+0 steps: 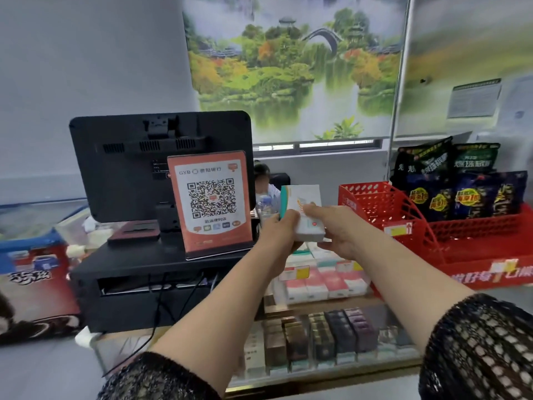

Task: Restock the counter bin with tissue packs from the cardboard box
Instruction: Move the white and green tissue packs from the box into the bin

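Observation:
Both my hands hold tissue packs [305,200], white with a teal edge and orange print, raised above the counter bin. My left hand [278,229] grips their left side, my right hand [337,229] their right side and underside. Below them lies the counter bin [372,287], a clear tray holding several pink-and-white and teal tissue packs [320,281] in rows. The cardboard box is not in view.
A black register [161,168] with an orange QR-code stand [212,209] sits left of the bin. A red plastic basket rack [403,223] with dark snack bags [461,192] stands right. Cigarette packs [320,339] fill the glass case below. A person sits behind the counter.

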